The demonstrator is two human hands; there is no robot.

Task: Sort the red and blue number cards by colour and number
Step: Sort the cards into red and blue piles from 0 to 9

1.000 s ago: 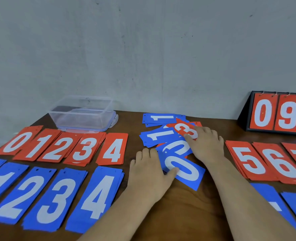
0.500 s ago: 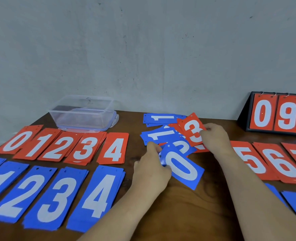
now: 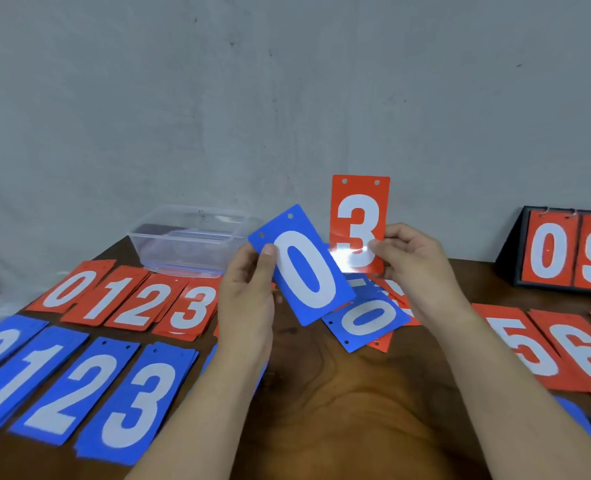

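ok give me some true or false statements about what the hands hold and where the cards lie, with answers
1. The left hand holds a blue 0 card. True.
2. The right hand holds a red 5 card. False: it pinches a red 3 card.
3. A clear plastic box sits behind the left red row. True.
4. The red 3 pile lies on the right, beside the red 6 pile. False: it lies in the left red row, next to the red 2 pile.
5. Both held cards lie flat on the table. False: both are lifted above it.
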